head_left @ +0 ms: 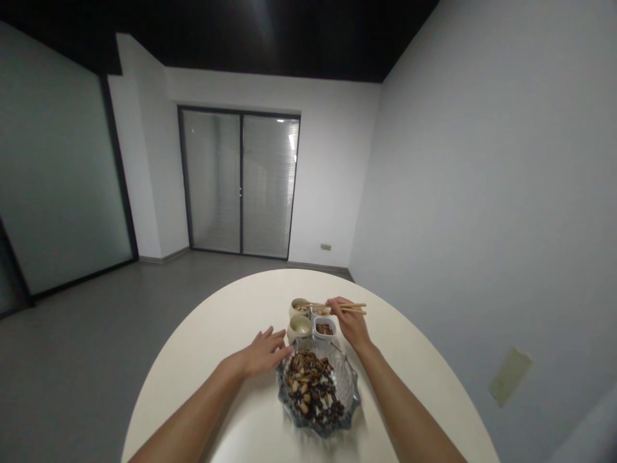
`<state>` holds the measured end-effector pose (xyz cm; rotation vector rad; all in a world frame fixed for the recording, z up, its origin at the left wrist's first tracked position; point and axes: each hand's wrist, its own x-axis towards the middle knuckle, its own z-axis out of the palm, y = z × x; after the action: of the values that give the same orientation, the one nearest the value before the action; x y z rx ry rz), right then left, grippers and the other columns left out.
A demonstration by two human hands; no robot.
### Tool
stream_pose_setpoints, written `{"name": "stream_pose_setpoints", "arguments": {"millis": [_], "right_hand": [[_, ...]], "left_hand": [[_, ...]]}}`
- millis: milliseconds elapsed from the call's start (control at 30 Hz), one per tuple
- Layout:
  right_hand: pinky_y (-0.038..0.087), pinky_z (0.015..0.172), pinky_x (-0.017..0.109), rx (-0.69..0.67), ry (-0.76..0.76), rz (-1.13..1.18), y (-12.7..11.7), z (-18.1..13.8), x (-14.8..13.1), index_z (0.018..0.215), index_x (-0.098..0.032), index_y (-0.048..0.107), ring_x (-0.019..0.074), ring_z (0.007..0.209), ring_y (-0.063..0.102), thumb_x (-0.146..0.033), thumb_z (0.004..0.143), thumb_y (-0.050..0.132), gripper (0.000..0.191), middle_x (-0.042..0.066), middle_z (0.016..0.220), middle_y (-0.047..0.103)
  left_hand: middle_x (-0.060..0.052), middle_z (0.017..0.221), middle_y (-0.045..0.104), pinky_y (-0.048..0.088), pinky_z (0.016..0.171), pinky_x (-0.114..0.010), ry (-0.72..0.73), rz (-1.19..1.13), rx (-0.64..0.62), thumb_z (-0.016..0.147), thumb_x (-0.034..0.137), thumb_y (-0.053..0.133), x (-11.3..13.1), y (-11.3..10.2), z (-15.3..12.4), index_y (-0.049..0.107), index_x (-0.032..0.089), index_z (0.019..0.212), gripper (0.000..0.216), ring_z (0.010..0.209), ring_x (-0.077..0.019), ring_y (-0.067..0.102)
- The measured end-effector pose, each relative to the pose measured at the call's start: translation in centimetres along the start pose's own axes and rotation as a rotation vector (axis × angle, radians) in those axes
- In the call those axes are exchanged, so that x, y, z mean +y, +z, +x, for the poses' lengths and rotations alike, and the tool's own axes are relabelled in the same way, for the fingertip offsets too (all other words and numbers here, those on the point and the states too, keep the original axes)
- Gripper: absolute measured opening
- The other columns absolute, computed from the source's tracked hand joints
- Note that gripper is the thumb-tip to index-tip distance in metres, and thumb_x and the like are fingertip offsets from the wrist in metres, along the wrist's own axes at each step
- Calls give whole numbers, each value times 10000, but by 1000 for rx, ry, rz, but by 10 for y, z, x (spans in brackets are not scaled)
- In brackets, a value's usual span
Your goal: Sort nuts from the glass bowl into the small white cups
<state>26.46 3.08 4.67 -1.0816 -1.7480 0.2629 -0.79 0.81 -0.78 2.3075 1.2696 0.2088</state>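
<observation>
My right hand (pixel 348 319) grips a pair of wooden chopsticks (pixel 354 308), whose tips reach left to the far-left cup (pixel 294 312), which holds pale pieces. My left hand (pixel 265 352) has its fingers spread beside the left rim of a scalloped glass bowl (pixel 348 379); whether it touches the rim I cannot tell. Seeds, nuts and dark pieces fill much of that bowl. A near-left cup (pixel 299 326) shows a pale inside. Next to it stands a white square dish (pixel 332 330) with brown pieces. Behind that, another small dish (pixel 320 312) with pale pieces is partly hidden by the chopsticks.
Everything stands on a round cream table (pixel 231 302), with its edge curving around the far side. A white wall (pixel 482 193) rises close on the right. Beyond the table are a grey floor (pixel 120 334) and a glass double door (pixel 240 186).
</observation>
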Motion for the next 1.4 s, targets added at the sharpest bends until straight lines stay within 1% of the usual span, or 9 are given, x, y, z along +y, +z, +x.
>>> {"name": "stream_pose_setpoints", "arguments": {"millis": [133, 300, 367, 467, 500, 767, 1067, 1200, 1400], "right_hand": [[488, 691, 283, 48, -4, 25, -15, -12, -9, 791, -209, 729, 189, 674, 647, -514, 980, 448, 455, 14, 662, 668], [491, 573, 269, 127, 38, 120, -33, -47, -22, 747, -205, 734, 178, 568, 616, -584, 959, 444, 522, 17, 567, 631], [478, 520, 262, 99, 70, 147, -38, -63, -23, 715, -197, 730, 173, 529, 603, -603, 951, 442, 551, 26, 551, 632], [467, 485, 253, -25, 93, 160, -42, -77, -22, 671, -189, 726, 165, 487, 587, -637, 928, 453, 584, 26, 508, 610], [456, 467, 247, -33, 100, 167, -42, -79, -21, 668, -188, 727, 162, 475, 578, -642, 928, 442, 596, 25, 497, 602], [394, 444, 220, -152, 108, 154, -32, -82, -14, 680, -182, 727, 138, 457, 533, -584, 947, 449, 557, 11, 489, 583], [386, 457, 221, -197, 119, 144, -34, -83, -17, 698, -187, 728, 141, 472, 530, -564, 943, 464, 522, 8, 496, 589], [411, 475, 226, -190, 106, 134, -36, -82, -18, 708, -194, 737, 147, 487, 552, -553, 949, 468, 509, 10, 513, 603], [458, 495, 239, -118, 114, 128, -43, -80, -13, 706, -195, 736, 158, 499, 585, -582, 947, 456, 535, 16, 513, 612]], "left_hand": [[-75, 1599, 235, 48, 1149, -590, -2, 13, -18, 987, 718, 189, 4, -1, -2, 621, 230, 1248, 702, 1467, -379, 61], [-77, 1602, 227, 42, 1150, -582, -19, 15, -22, 991, 709, 178, 9, 1, -1, 571, 234, 1329, 702, 1471, -363, 52], [-76, 1602, 227, 44, 1149, -582, -24, 16, -24, 993, 703, 183, 11, 2, -1, 555, 239, 1349, 693, 1471, -363, 51], [-64, 1604, 222, 45, 1151, -573, -27, 24, -27, 994, 701, 192, 11, 4, 2, 535, 255, 1372, 678, 1472, -357, 53], [-59, 1605, 219, 43, 1152, -571, -26, 22, -26, 992, 704, 193, 10, 5, 3, 527, 259, 1380, 678, 1473, -354, 51], [-42, 1611, 201, 47, 1149, -574, 0, 15, -32, 992, 707, 200, -4, 12, 12, 540, 286, 1359, 654, 1474, -351, 38], [-47, 1607, 221, 72, 1148, -574, 1, 33, -23, 994, 698, 199, 1, 11, 12, 582, 272, 1296, 648, 1469, -367, 66], [-66, 1605, 221, 61, 1148, -577, 1, 26, -23, 992, 703, 200, 1, 10, 11, 552, 258, 1334, 663, 1469, -369, 59], [-40, 1609, 208, 59, 1147, -573, 5, 21, -25, 991, 705, 195, -1, 10, 8, 599, 282, 1259, 644, 1473, -355, 49]]}}
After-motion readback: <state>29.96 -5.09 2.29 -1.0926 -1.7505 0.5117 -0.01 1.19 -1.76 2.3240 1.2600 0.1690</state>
